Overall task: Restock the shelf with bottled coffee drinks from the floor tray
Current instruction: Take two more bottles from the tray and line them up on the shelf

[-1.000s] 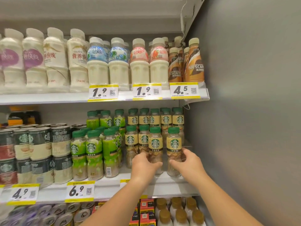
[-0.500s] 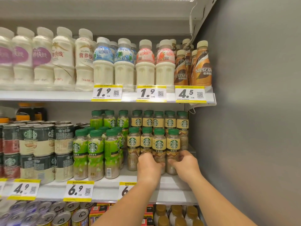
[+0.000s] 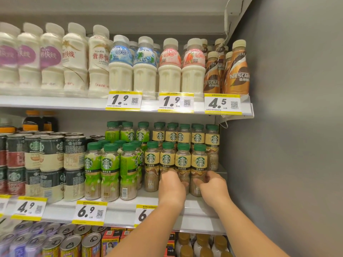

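While the left grip [image 3: 171, 186] and right grip [image 3: 213, 187] clasp front-row coffee bottles [image 3: 199, 161], an uneven shove could tip them into the packed row [image 3: 197, 138] beyond the grips.

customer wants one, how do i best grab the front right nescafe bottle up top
Grip the Nescafe bottle by its narrow neck just under the cap, coming straight from the front. The grey wall crowds its right, a neighbouring bottle its left, and the price rail covers its base, so probably lift before pulling.
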The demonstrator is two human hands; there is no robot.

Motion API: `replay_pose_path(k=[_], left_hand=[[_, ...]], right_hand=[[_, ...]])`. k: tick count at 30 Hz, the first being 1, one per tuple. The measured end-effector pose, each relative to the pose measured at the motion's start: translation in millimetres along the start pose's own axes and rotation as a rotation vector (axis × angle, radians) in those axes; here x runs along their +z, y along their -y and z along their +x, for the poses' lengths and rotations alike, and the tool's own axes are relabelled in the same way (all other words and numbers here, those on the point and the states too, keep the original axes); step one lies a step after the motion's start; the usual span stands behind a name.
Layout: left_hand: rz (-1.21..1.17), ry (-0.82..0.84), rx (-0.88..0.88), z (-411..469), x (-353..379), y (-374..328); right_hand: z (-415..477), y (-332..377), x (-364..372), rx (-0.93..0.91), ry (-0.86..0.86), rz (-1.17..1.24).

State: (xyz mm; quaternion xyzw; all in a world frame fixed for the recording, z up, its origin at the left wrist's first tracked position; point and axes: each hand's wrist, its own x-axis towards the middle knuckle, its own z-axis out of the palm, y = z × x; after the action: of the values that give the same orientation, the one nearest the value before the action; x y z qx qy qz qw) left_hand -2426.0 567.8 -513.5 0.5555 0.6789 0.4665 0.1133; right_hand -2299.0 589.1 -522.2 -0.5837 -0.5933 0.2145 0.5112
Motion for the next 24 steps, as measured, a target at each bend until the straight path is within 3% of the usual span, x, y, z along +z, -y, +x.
replay_pose_path(k=[16, 24], left_hand=[[0.057, -0.019, 0.024, 4, 5, 3], [0.052, 0.102, 0.048, -6, -12, -1]], right_hand=[[2, -3, 3, 0.006, -0.023, -0.037], [-4, 2, -2, 0.039, 0.023, -0.099]])
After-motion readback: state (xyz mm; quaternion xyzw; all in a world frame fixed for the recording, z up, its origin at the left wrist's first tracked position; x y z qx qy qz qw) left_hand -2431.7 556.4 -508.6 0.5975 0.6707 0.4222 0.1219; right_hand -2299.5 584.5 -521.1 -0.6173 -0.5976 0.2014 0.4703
